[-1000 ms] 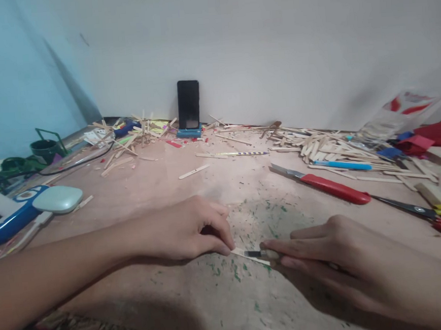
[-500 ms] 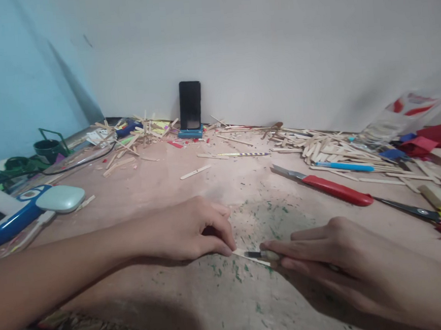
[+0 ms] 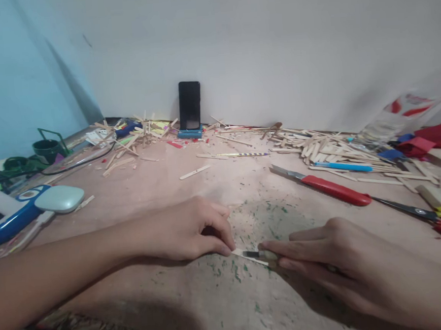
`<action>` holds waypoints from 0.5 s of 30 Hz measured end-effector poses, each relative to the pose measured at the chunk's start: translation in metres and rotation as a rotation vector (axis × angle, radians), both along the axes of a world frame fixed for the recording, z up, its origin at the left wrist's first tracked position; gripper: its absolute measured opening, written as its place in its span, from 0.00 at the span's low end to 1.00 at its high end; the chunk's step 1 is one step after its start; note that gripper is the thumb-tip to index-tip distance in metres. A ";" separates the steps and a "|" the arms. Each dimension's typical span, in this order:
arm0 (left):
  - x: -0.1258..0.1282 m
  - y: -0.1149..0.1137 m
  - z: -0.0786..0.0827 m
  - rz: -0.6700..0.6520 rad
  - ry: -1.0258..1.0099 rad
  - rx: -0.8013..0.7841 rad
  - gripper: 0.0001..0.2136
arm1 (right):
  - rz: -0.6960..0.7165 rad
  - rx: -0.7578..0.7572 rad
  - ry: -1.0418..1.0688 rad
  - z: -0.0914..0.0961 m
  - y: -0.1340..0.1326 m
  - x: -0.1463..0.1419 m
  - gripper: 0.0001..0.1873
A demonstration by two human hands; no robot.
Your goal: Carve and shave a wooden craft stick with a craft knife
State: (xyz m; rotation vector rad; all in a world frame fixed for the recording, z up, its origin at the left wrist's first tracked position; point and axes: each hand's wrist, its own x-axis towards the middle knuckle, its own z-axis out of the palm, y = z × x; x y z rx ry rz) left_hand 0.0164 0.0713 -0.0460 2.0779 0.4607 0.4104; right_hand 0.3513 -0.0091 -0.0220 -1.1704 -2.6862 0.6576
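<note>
My left hand [image 3: 200, 230] pinches one end of a thin wooden craft stick [image 3: 264, 262] against the tabletop. In my right hand [image 3: 327, 263] is a small craft knife [image 3: 268, 255], gripped close to its short dark blade. The blade lies on or just over the stick, a little to the right of my left fingertips. My right fingers cover most of the knife's handle and the stick's far end. Green shavings [image 3: 236, 270] are scattered on the table around both hands.
Beyond my right hand lie a red-handled cutter [image 3: 337, 190], scissors [image 3: 420, 212], a blue pen-like tool [image 3: 345, 166] and a heap of craft sticks [image 3: 322, 149]. A phone [image 3: 190, 105] stands at the back. A pale mint case [image 3: 60, 198] is at left.
The knife blade and my right hand have shifted very slightly left toward my left fingertips. My left hand keeps its hold on the stick.
</note>
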 end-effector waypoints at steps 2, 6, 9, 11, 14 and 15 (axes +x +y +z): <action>0.001 0.000 0.000 0.001 0.001 -0.003 0.08 | -0.002 -0.052 -0.013 0.000 0.000 0.000 0.15; 0.000 -0.001 -0.001 0.004 0.005 -0.006 0.07 | -0.007 -0.050 -0.009 0.001 -0.002 0.001 0.15; 0.000 -0.001 -0.002 0.009 0.008 -0.005 0.07 | -0.023 -0.032 -0.061 0.001 -0.002 0.004 0.15; 0.000 -0.001 -0.003 0.004 0.007 -0.007 0.07 | -0.033 -0.022 -0.093 0.000 -0.002 0.005 0.14; 0.001 -0.001 -0.004 0.006 0.008 -0.013 0.07 | -0.027 0.008 -0.086 0.001 -0.002 0.005 0.15; 0.001 -0.001 -0.004 0.008 0.010 -0.015 0.07 | -0.021 0.022 -0.070 0.002 -0.002 0.004 0.15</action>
